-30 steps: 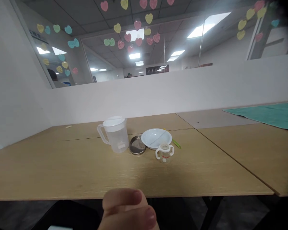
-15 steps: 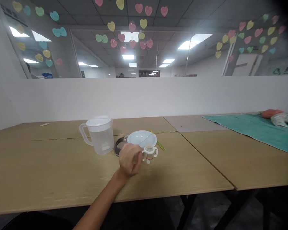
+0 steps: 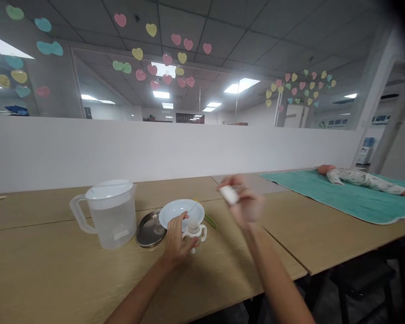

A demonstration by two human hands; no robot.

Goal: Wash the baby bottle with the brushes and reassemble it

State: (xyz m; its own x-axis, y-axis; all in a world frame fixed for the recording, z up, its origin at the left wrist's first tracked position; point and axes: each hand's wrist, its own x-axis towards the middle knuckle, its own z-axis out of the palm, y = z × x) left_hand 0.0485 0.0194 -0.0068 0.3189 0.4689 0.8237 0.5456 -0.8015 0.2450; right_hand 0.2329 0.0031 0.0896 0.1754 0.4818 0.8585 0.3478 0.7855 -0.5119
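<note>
My left hand (image 3: 176, 239) is closed around the left side of a clear baby bottle (image 3: 193, 229) with two white handles. The bottle stands upright on the table, and its threaded neck shows without a cap. Blurred by motion, my right hand (image 3: 247, 204) is raised to the right of the bottle, pinching a small white object (image 3: 229, 194) whose kind I cannot make out. Just behind the bottle is a white bowl (image 3: 175, 208). A round metal tray (image 3: 148, 234) lies left of my left hand, with a clear item at its right edge.
A clear plastic pitcher (image 3: 113, 220) with a white lid and some water stands on the left. A green-handled utensil (image 3: 210, 221) lies beside the bowl. A baby doll (image 3: 357, 177) rests on a teal towel (image 3: 310, 198) at the right. A white wall (image 3: 155, 153) borders the table (image 3: 70, 270).
The view has swung to the right. My left hand has gone from a fist beside the bottle to gripping it. My right hand has come into view with the white object.
</note>
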